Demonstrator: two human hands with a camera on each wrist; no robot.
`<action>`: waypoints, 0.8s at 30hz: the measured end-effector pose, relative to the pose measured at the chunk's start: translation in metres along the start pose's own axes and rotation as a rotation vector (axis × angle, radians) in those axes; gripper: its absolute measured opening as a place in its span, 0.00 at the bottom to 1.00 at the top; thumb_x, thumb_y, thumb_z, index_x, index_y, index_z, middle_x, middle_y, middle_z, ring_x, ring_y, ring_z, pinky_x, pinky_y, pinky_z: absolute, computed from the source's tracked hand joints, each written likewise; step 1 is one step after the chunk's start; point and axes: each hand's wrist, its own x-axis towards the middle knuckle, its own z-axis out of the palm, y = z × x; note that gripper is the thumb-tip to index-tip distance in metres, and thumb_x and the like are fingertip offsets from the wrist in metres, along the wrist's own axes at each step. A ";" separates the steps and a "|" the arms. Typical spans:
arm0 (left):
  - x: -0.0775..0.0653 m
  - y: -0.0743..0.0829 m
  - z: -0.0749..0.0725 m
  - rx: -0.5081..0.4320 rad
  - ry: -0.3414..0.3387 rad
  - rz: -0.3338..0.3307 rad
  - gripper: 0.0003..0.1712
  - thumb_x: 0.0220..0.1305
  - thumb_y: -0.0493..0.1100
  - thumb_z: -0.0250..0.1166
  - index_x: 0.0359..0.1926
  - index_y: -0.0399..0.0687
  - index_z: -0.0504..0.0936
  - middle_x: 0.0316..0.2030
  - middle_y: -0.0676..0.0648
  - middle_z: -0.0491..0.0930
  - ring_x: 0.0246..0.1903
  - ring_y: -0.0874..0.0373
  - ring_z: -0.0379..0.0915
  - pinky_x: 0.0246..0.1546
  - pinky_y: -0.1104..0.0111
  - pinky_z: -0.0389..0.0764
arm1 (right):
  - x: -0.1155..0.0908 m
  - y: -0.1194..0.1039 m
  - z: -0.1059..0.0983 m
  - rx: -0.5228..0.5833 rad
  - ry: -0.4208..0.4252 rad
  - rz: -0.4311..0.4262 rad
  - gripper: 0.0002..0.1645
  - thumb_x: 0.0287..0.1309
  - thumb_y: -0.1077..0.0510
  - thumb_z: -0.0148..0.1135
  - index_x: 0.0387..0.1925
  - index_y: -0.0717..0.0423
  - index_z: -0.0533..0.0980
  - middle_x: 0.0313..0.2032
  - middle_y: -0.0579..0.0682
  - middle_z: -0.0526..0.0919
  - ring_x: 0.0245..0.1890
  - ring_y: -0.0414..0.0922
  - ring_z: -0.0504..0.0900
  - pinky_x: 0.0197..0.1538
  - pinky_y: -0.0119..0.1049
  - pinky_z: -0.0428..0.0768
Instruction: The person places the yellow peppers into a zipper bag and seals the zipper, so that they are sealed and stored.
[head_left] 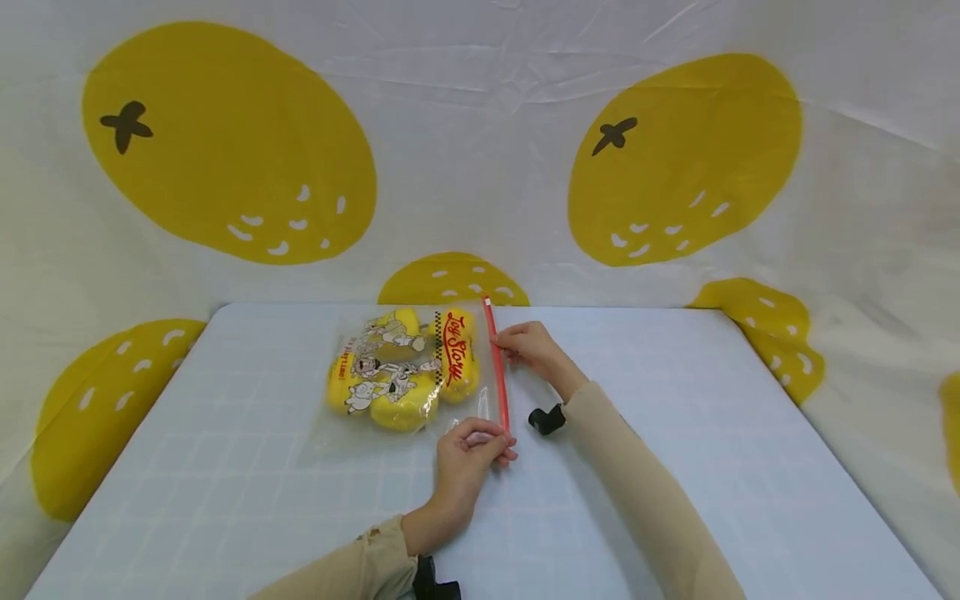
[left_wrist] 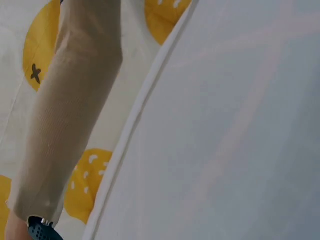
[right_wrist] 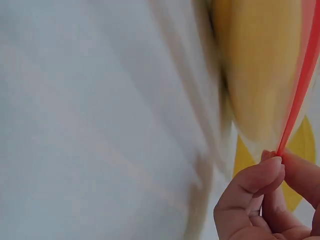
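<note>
A clear zip bag (head_left: 487, 404) printed with "Toy Story" and cartoon figures lies toward the back of the table. Several rounded yellow things (head_left: 405, 408) show through its plastic; the print hides their exact kind. Along its right side runs a red zip strip (head_left: 498, 367). My left hand (head_left: 465, 462) pinches the strip's near end between thumb and fingers. Farther up the same strip, my right hand (head_left: 534, 348) pinches it, thumb against fingertips, as the right wrist view also shows. The left wrist view misses my left hand and catches the right sleeve (left_wrist: 75, 100).
A pale checked cloth covers the table (head_left: 187, 492). Behind it hangs a white backdrop (head_left: 465, 167) with big yellow fruit shapes, its foot along the table's back edge. Black wrist devices sit below the right forearm (head_left: 630, 475) and beside the left sleeve (head_left: 345, 571).
</note>
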 end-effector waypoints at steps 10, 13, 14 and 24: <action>-0.001 0.002 -0.002 0.038 -0.012 0.001 0.08 0.61 0.33 0.69 0.40 0.36 0.80 0.34 0.39 0.86 0.27 0.54 0.84 0.32 0.66 0.83 | -0.039 0.017 -0.001 0.035 -0.068 -0.016 0.19 0.62 0.62 0.66 0.49 0.74 0.79 0.24 0.48 0.76 0.23 0.41 0.73 0.30 0.28 0.75; -0.002 0.002 0.000 0.029 -0.014 -0.001 0.07 0.61 0.33 0.70 0.39 0.37 0.80 0.34 0.39 0.86 0.27 0.55 0.84 0.32 0.67 0.83 | -0.041 0.023 -0.004 0.087 -0.074 -0.013 0.17 0.62 0.63 0.65 0.48 0.74 0.79 0.24 0.48 0.76 0.22 0.41 0.72 0.29 0.28 0.75; -0.001 0.002 0.000 0.023 -0.015 -0.002 0.07 0.60 0.33 0.70 0.39 0.38 0.80 0.34 0.39 0.86 0.27 0.55 0.84 0.32 0.67 0.83 | -0.041 0.024 -0.005 0.109 -0.081 -0.013 0.16 0.62 0.64 0.65 0.47 0.73 0.79 0.24 0.48 0.77 0.23 0.41 0.72 0.29 0.29 0.74; -0.001 0.013 -0.007 0.069 -0.116 -0.088 0.11 0.63 0.34 0.66 0.44 0.34 0.77 0.34 0.39 0.87 0.26 0.57 0.83 0.31 0.69 0.82 | -0.040 0.035 -0.007 0.195 -0.131 -0.015 0.10 0.63 0.65 0.63 0.42 0.70 0.80 0.23 0.49 0.76 0.22 0.41 0.72 0.29 0.30 0.75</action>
